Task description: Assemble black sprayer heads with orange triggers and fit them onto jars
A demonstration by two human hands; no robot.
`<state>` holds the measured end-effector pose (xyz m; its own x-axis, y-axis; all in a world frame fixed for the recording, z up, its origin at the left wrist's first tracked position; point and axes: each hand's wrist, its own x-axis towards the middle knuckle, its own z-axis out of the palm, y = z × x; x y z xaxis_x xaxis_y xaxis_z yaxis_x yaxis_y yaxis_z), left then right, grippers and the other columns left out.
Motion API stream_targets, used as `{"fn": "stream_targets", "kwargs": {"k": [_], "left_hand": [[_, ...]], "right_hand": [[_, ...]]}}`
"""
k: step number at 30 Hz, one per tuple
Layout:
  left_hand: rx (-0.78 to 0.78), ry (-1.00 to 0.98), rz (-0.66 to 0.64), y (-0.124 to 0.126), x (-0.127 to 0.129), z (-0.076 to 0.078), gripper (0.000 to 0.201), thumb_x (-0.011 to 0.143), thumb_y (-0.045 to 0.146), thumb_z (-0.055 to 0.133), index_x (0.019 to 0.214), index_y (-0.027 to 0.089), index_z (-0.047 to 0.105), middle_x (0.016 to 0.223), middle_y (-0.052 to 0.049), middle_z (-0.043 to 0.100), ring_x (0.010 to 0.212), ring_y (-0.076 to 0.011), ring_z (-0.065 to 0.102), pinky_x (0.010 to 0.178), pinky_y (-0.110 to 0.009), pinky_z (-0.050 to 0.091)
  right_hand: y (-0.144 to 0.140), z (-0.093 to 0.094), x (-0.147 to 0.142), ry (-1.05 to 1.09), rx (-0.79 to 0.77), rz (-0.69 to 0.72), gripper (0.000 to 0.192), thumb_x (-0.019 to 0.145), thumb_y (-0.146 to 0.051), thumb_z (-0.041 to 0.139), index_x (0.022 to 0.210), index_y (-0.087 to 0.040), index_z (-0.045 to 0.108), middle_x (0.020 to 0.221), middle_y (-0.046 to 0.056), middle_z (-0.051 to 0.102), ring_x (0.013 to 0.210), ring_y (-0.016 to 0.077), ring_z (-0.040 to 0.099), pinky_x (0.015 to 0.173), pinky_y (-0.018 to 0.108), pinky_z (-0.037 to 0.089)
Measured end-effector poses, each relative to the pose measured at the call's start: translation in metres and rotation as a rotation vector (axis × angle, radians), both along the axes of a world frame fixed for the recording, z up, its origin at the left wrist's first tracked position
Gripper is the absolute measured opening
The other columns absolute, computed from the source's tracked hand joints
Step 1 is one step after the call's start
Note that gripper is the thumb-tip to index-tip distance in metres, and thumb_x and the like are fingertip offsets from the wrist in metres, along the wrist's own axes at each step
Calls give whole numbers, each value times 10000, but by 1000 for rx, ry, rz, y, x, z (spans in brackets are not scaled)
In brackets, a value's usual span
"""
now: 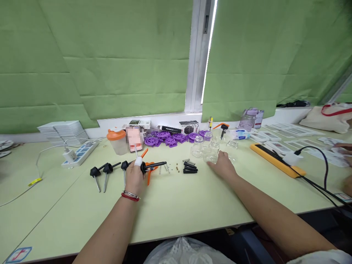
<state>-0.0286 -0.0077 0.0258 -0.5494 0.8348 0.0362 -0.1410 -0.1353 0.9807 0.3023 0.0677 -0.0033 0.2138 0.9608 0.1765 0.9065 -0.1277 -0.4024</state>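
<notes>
Left hand (135, 176) lay at centre of frame on the pale green tabletop (176, 205), fingers curled around a black-and-orange pump assembly (150, 167); index tip wrapped in white tape. The grip sat at the black collar, with the orange lever sticking out below and a black tube running right.

Right hand (223, 165) rested just right of centre, fingers loosely spread, tips touching the nearest of a cluster of small clear glass jars (210, 148). Whether it actually gripped one, could not tell.

Left of the held piece: three black-knobbed pump stems (106, 172) lying apart in a row. Between the hands: a small spring (188, 161) and short black tubes (189, 168), with loose tiny bits beside them. Behind: purple plastic wheels (170, 138) and an orange-lidded cup (117, 141).

Judgement: the pump assembly looked light, stiff plastic; best taken at the collar, not the thin lever. Jars looked smooth, slippery and breakable; take round the body.
</notes>
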Motion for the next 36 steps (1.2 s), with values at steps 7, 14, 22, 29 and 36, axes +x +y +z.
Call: {"fn": "stream_targets", "kwargs": {"k": [7, 14, 22, 29, 36], "left_hand": [[34, 137, -186, -2, 4, -4, 310, 758, 464, 547, 640, 187, 475, 464, 31, 476, 314, -89, 381, 298, -212, 273], [25, 151, -543, -17, 18, 1, 326, 769, 478, 562, 673, 167, 539, 501, 5, 534, 332, -124, 480, 326, -238, 354], [127, 190, -523, -24, 19, 5, 360, 819, 492, 493, 691, 163, 567, 535, 7, 520, 387, -104, 477, 407, -237, 357], [274, 260, -410, -27, 16, 11, 355, 693, 305, 681, 1025, 202, 608, 870, -44, 613, 728, -150, 565, 689, -278, 466], [-46, 299, -700, -16, 25, -8, 216, 639, 307, 723, 806, 179, 669, 690, -25, 601, 569, -140, 516, 511, -241, 411]], "right_hand": [[-42, 22, -32, -131, 440, 201, 697, 831, -417, 497, 1424, -153, 245, 1405, 177, 341, 1061, 310, 556, 730, 404, 514], [-87, 26, -106, -447, 835, 921, 363, 870, -101, 442, 1213, -163, 541, 1160, 134, 603, 1080, 266, 527, 895, 447, 433], [-89, 43, -109, -304, 863, 924, 327, 869, -53, 366, 1097, -105, 595, 978, 151, 627, 926, 236, 547, 814, 404, 454], [-84, 65, -101, 317, 109, 813, 265, 894, -191, 358, 906, -193, 622, 738, 26, 614, 640, 150, 545, 583, 277, 437], [-61, 20, -113, 691, -237, 654, 245, 836, -211, 463, 1053, -173, 571, 723, 15, 645, 607, 132, 540, 551, 243, 394]]}}
